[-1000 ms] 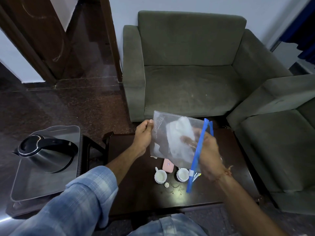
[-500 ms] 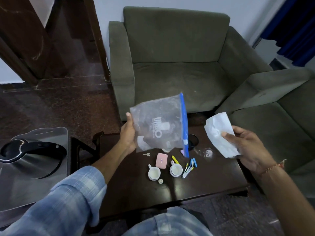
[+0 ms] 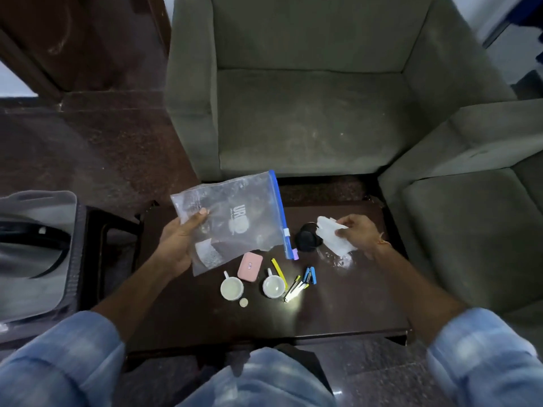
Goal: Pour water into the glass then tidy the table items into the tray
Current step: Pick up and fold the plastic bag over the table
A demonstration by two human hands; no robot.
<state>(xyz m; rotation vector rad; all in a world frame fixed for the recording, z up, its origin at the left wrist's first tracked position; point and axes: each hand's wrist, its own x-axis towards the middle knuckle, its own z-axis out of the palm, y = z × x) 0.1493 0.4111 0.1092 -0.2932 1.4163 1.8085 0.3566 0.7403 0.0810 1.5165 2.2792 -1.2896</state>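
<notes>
My left hand (image 3: pixel 179 242) grips a clear zip bag (image 3: pixel 232 221) with a blue seal, held over the left part of the dark table (image 3: pixel 338 315). My right hand (image 3: pixel 357 235) holds a white cloth (image 3: pixel 335 239) low over the table's right side, just above a clear glass (image 3: pixel 338 259) that is hard to make out. A black round lid (image 3: pixel 305 237) lies beside the cloth. On the table lie two small white cups (image 3: pixel 232 288) (image 3: pixel 273 286), a pink case (image 3: pixel 249 266), a coin (image 3: pixel 243 302), a yellow clip (image 3: pixel 279 268) and several blue and yellow clips (image 3: pixel 302 283).
A steel kettle (image 3: pixel 29 245) sits on a grey tray (image 3: pixel 38 201) on a stand at the left. A green armchair (image 3: pixel 308 113) stands behind the table and another sofa (image 3: pixel 470 215) at the right. My knees are at the table's near edge.
My right hand pulled the white cloth out of the bag, swung right, then lowered it to the table. My left hand lowered the bag. The camera tilted downward.
</notes>
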